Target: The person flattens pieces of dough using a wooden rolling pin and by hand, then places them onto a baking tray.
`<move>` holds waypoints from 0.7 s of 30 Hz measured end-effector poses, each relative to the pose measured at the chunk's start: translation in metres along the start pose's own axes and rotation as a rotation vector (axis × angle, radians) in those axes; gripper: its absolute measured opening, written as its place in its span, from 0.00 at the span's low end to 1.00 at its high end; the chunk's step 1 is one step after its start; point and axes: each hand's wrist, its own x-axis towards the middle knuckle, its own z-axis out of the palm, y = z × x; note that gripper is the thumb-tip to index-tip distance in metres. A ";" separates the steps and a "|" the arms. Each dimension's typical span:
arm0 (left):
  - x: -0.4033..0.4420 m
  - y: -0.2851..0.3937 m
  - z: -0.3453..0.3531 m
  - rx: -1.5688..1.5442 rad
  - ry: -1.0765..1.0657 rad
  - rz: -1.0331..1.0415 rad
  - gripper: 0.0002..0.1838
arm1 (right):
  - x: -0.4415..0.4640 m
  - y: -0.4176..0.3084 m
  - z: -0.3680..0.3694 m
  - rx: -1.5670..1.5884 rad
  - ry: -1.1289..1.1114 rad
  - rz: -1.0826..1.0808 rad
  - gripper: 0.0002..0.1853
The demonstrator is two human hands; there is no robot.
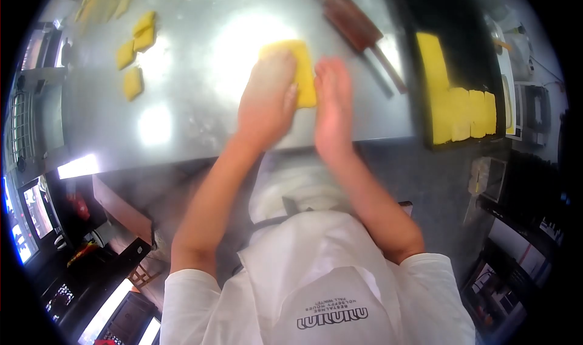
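A flat, roughly rectangular piece of yellow dough (305, 81) lies on the metal worktop (194, 117). My left hand (271, 93) covers its left part, the fingers curled over it and the thumb along its face; the fingertips are blurred. At the right edge of the dough, my right hand (333, 96) stands on its side, fingers stretched out together and palm turned toward the dough. It holds nothing, and whether it touches the edge is hard to make out.
A brown rolling pin (353, 22) rests at the upper right. Beyond it, a black tray (470, 59) holds several yellow dough pieces (463, 114). Small dough pieces (133, 84) lie at the left, with more dough at the far edge. The worktop's near edge runs before my body.
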 end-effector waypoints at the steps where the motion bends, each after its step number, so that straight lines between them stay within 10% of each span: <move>1: -0.002 -0.001 -0.001 -0.018 0.009 -0.008 0.28 | 0.004 -0.003 -0.006 0.032 0.012 0.023 0.36; 4: -0.004 -0.003 -0.006 -0.080 0.092 -0.047 0.30 | 0.021 -0.024 -0.031 0.079 0.023 0.056 0.33; 10: 0.043 0.033 -0.007 0.102 0.081 -0.081 0.42 | 0.065 -0.077 -0.056 -0.994 0.040 -0.492 0.37; 16: 0.051 0.027 0.031 0.179 -0.031 -0.095 0.59 | 0.120 -0.058 -0.068 -1.360 -0.004 -0.327 0.39; 21: 0.049 0.027 0.019 0.025 0.005 -0.139 0.46 | 0.129 -0.068 -0.059 -1.447 0.000 -0.246 0.37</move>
